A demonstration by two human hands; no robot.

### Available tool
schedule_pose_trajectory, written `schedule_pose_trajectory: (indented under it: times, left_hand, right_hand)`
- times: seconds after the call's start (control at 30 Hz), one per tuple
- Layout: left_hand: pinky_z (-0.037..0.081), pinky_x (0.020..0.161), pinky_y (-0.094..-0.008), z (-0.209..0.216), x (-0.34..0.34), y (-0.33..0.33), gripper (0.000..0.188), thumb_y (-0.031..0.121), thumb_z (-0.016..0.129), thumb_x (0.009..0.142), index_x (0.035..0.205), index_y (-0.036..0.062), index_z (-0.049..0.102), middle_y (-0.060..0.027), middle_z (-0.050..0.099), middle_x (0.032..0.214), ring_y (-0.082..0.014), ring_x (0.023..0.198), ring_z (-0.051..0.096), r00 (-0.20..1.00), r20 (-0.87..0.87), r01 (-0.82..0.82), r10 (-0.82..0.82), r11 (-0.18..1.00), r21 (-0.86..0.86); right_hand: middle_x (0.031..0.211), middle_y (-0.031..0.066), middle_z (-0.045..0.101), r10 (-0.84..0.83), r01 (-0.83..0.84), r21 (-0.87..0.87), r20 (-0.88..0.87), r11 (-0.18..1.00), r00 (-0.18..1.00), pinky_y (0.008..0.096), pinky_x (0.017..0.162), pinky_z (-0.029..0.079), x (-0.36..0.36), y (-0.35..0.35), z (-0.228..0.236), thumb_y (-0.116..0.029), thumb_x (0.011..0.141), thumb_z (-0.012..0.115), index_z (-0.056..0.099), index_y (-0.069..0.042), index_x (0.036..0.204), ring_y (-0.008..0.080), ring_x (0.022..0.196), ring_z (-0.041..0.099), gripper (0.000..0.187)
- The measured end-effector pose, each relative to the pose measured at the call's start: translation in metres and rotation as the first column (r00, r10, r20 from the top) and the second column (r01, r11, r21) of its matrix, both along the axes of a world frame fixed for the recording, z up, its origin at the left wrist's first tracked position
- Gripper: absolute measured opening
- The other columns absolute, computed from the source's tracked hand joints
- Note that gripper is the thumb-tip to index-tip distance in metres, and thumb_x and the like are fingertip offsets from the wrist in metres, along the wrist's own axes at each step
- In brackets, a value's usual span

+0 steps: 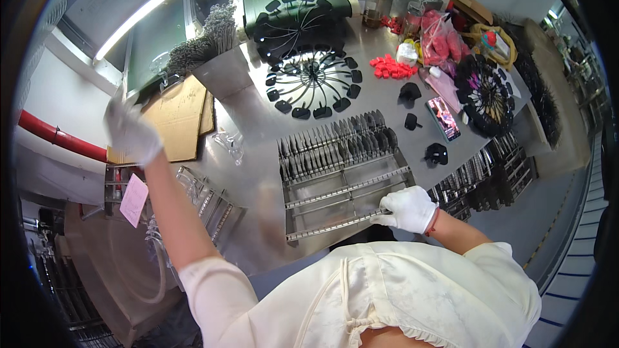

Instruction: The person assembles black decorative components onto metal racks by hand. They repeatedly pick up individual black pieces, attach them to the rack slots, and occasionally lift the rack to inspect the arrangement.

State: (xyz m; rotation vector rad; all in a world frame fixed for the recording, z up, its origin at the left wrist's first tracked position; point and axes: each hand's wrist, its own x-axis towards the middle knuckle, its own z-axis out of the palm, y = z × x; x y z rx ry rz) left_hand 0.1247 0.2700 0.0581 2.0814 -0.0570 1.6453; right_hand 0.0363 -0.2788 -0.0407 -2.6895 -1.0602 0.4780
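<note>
head view, rack (348, 188) on steel table (256, 145), grey floor (556, 201), red pipe (61, 136)

The left hand (133, 134) is hovering, blurred, arm (182, 216) outstretched, while the right hand (411, 210) is gripping, fingers (385, 220) curled.

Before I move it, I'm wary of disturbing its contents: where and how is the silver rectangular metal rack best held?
Likely pinch the slotted near rail from the person's side: the rack's grey, leaf-shaped pieces stand in far rows, leaving this bar free of them; the gloved right hand grips its right end.
</note>
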Motion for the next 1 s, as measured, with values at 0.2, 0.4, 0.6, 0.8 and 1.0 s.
schedule_pose_trajectory:
  times: [0.2,0.4,0.6,0.8,1.0]
  left_hand:
    - [0.059,0.066,-0.0308,-0.014,-0.185,-0.136,0.031,0.020,0.051,0.110,0.099,-0.0065,0.063,-0.0174,0.070,0.084,-0.0188,0.068,0.066,0.999,0.030,-0.023,0.033,0.956,-0.292]
    - [0.058,0.062,-0.0267,-0.126,-0.209,-0.192,0.025,0.023,0.052,0.111,0.109,0.0017,0.065,-0.0116,0.073,0.093,-0.0180,0.079,0.073,0.878,-0.365,-0.190,-0.310,0.473,-0.860]
    - [0.060,0.061,-0.0293,-0.103,-0.235,-0.192,0.027,0.026,0.048,0.112,0.110,0.0021,0.062,-0.0159,0.072,0.100,-0.0236,0.084,0.075,0.902,-0.308,-0.174,-0.303,0.398,-0.901]
    - [0.059,0.062,-0.0322,-0.126,-0.232,-0.159,0.028,0.028,0.048,0.111,0.109,0.0029,0.061,-0.0184,0.073,0.101,-0.0273,0.082,0.075,0.865,-0.289,-0.214,-0.410,0.219,-0.952]
    - [0.057,0.065,-0.0333,-0.202,-0.237,-0.134,0.032,0.032,0.045,0.111,0.107,0.0049,0.061,-0.0160,0.073,0.103,-0.0267,0.087,0.075,0.853,-0.270,-0.314,-0.447,-0.026,-0.949]
  right_hand:
    - [0.073,0.0113,0.069,0.044,-0.043,0.004,-0.038,0.999,0.998,0.0457,0.066,0.054,-0.003,-0.009,-0.018,-0.060,0.091,0.063,0.070,-0.009,0.076,0.0341,0.071,0.069,0.054]
    - [0.073,0.0123,0.068,0.085,-0.086,-0.005,-0.053,0.996,0.995,0.0462,0.066,0.053,-0.001,-0.029,-0.021,-0.058,0.090,0.066,0.069,-0.008,0.076,0.0355,0.072,0.068,0.051]
    - [0.074,0.0122,0.068,0.183,-0.184,-0.027,-0.012,0.983,0.983,0.0458,0.066,0.053,0.005,-0.060,-0.030,-0.057,0.088,0.069,0.069,-0.008,0.075,0.0354,0.072,0.068,0.050]
    - [0.069,0.0108,0.067,0.244,-0.245,0.003,0.031,0.970,0.969,0.0449,0.062,0.051,0.020,-0.086,-0.033,-0.057,0.082,0.073,0.068,-0.009,0.068,0.0328,0.066,0.067,0.050]
    - [0.063,0.0103,0.063,0.304,-0.306,0.020,0.062,0.952,0.951,0.0434,0.058,0.050,0.037,-0.097,-0.026,-0.059,0.081,0.072,0.066,-0.009,0.064,0.0324,0.061,0.065,0.053]
